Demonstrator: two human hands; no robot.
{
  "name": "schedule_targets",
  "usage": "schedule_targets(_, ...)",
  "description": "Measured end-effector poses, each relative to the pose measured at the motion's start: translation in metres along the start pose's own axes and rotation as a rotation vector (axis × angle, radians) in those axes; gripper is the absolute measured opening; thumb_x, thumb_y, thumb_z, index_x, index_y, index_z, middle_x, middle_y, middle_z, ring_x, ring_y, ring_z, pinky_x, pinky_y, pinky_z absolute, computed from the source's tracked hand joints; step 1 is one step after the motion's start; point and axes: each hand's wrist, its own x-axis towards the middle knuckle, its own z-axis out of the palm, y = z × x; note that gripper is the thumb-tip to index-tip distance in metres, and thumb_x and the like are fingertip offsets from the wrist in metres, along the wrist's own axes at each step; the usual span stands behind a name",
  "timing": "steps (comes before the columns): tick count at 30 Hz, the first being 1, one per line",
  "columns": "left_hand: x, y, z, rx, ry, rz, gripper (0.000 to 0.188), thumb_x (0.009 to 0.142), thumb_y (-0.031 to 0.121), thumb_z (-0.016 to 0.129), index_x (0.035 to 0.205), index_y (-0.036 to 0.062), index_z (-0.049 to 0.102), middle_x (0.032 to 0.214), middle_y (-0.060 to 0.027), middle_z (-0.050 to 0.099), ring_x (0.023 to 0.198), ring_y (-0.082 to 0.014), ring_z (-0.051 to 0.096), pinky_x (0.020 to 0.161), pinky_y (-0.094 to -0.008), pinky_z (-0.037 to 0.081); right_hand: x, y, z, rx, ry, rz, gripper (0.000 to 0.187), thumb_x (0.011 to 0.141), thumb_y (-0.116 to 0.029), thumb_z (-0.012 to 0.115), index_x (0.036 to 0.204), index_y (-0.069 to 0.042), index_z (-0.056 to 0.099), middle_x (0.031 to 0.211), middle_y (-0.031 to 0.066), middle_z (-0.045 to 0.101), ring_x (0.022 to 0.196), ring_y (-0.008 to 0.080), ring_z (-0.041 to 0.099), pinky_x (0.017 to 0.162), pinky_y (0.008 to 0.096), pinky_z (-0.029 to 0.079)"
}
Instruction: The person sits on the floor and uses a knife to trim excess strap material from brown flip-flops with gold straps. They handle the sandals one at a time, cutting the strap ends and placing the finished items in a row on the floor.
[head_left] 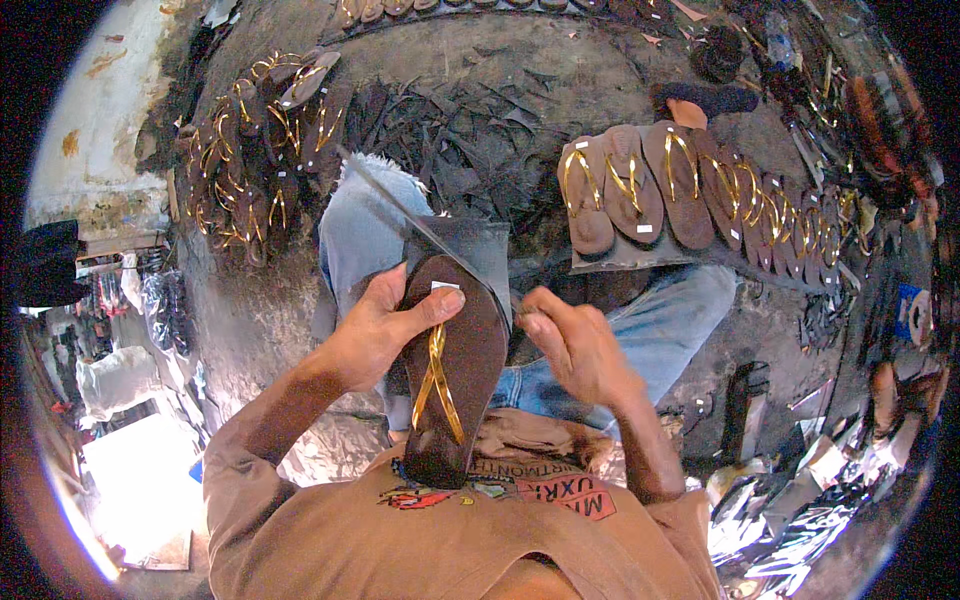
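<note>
A brown flip-flop (470,330) with crossed gold straps lies over my lap, with a small white label near one end. My left hand (390,320) grips it, thumb pressed on top beside the label. Dark rubber sheet (480,245) sticks out past the sole's far end and right edge. A long thin dark strip (385,190) slants from there toward my left knee. My right hand (575,340) is closed at the sheet's right edge; what its fingers hold is hidden.
A heap of gold-strapped sandals (260,150) lies at the far left. Dark rubber scraps (450,140) cover the ground ahead. At right, sandals (690,190) stand in a long overlapping row. Light scraps (790,500) litter the lower right.
</note>
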Motion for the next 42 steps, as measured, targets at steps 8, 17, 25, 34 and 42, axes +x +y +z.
schedule_targets(8,0.009,-0.007,-0.007,0.045,-0.023,0.026,0.036,0.098,0.027,0.067,0.125,0.0033,0.061,0.112,-0.0041,0.07,0.102,-0.0133,0.064,0.095,-0.0322,0.051,0.081,-0.019,-0.043,0.01,-0.27,-0.243,0.043,0.105,-0.038,0.044,0.13,-0.003,0.053,0.087,0.0274,0.069,0.084,0.0489,0.066,0.078,0.0564,0.052)
schedule_targets(17,0.019,-0.005,0.089,-0.801,0.239,0.491,0.036,0.096,0.025,0.07,0.126,0.0081,0.058,0.115,-0.0044,0.067,0.105,-0.02,0.066,0.092,-0.0431,0.055,0.011,0.009,0.009,0.41,0.668,-0.138,0.036,0.109,-0.036,0.043,0.117,-0.003,0.055,0.07,0.0004,0.051,0.056,0.0088,0.048,0.049,0.025,0.038)
schedule_targets(25,0.076,-0.003,0.079,-0.946,0.217,0.378,0.03,0.095,0.017,0.07,0.123,0.0115,0.062,0.119,-0.0025,0.067,0.105,-0.02,0.067,0.091,-0.0435,0.058,-0.018,-0.001,0.017,0.485,0.58,-0.031,0.037,0.109,-0.036,0.041,0.103,-0.004,0.057,0.065,0.0018,0.049,0.054,0.0105,0.044,0.049,0.0291,0.036)
schedule_targets(34,0.046,-0.047,0.069,-0.807,0.132,0.304,0.041,0.09,0.014,0.075,0.127,0.0096,0.059,0.115,-0.0054,0.067,0.103,-0.0222,0.067,0.094,-0.0428,0.056,-0.121,0.036,0.036,-0.011,0.407,0.273,0.023,0.101,-0.028,0.054,0.107,-0.006,0.056,0.071,0.0226,0.057,0.068,0.0454,0.058,0.06,0.0482,0.044)
schedule_targets(42,0.033,-0.073,0.046,-0.583,0.188,0.222,0.044,0.087,0.012,0.078,0.126,0.0062,0.059,0.109,-0.0054,0.067,0.098,-0.0211,0.068,0.087,-0.0391,0.059,-0.05,0.021,-0.004,-0.07,0.248,-0.003,0.021,0.1,-0.028,0.055,0.11,-0.009,0.055,0.077,0.0243,0.065,0.076,0.0492,0.062,0.067,0.0585,0.047)
